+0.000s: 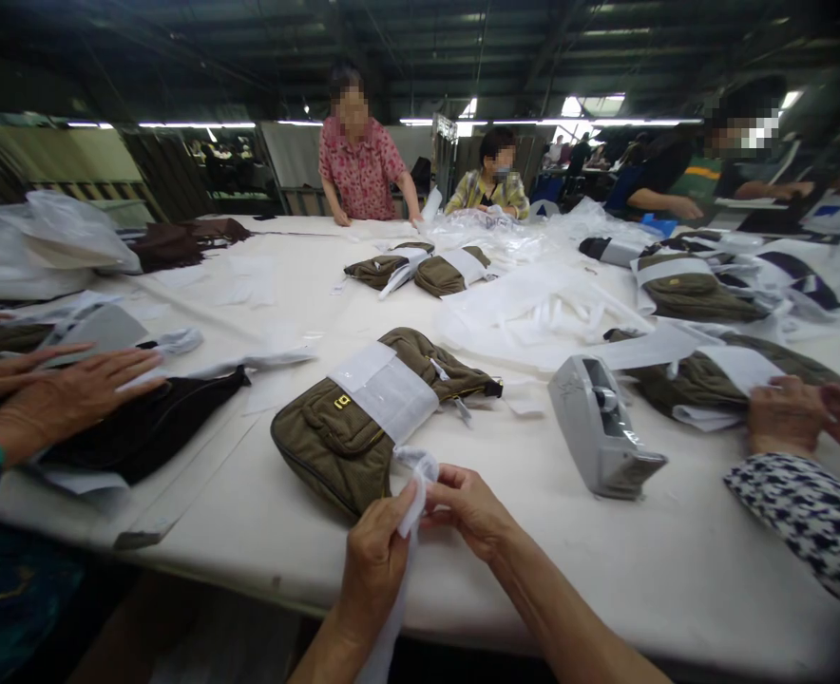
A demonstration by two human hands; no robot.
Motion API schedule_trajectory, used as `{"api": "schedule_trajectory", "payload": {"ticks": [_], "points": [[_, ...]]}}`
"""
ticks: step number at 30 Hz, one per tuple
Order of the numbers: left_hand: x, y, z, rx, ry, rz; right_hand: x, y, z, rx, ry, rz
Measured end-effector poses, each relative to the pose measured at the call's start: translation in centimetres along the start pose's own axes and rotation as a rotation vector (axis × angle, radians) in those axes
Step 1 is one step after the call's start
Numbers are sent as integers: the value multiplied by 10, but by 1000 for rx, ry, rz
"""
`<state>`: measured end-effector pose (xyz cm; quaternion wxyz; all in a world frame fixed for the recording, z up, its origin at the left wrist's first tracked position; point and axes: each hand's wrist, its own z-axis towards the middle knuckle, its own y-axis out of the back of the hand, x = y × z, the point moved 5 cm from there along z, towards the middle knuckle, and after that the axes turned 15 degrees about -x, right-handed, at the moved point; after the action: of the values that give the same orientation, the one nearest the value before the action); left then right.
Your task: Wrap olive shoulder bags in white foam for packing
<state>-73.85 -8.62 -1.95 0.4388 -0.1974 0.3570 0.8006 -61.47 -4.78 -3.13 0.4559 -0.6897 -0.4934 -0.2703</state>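
Note:
In front of me an olive-green quilted bag (345, 437) lies on the table, with a white paper band (384, 388) around its middle and a small yellow badge on its front. Just off its near corner, my left hand (377, 546) pinches a strip of thin white wrapping (416, 480). My right hand (467, 508) has its fingers closed on the same strip from the other side. One end of the strip runs up to the bag's edge; the other hangs down past my left wrist over the table edge. Whether a strap is inside the wrapping, I cannot tell.
A grey tape dispenser (601, 427) stands right of the bag. Co-workers' hands handle a black bag (156, 427) at left and an olive bag (683, 385) at right. Further back lie banded bags (441, 275), white sheets (534, 313) and clear plastic (491, 233). People stand opposite.

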Motion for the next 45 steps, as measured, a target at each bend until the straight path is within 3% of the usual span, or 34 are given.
{"api": "schedule_trajectory", "payload": {"ticks": [2,7,18,22,28,32,37,39,42,45], "points": [[-2,1,0,-9,4,-3,1,0,-1,26,24,1],[-9,-1,-1,24,-100,35,-3,1,6,-151,30,-64],[-16,-5,0,173,-155,237,-1,2,7,-172,-15,-102],[-17,-6,0,123,-157,295,5,0,-1,-92,-5,-70],[-16,-2,0,109,-110,272,15,-4,-12,73,162,-151],[-12,2,1,90,68,114,9,-3,-5,46,193,-142],[5,2,8,56,561,-82,3,-3,5,3,226,-165],[9,1,10,92,686,-140,4,-5,5,11,283,-217],[6,0,13,160,691,-199,6,-9,5,19,359,-321],[4,2,12,117,670,-139,8,-10,6,33,371,-407]]}}
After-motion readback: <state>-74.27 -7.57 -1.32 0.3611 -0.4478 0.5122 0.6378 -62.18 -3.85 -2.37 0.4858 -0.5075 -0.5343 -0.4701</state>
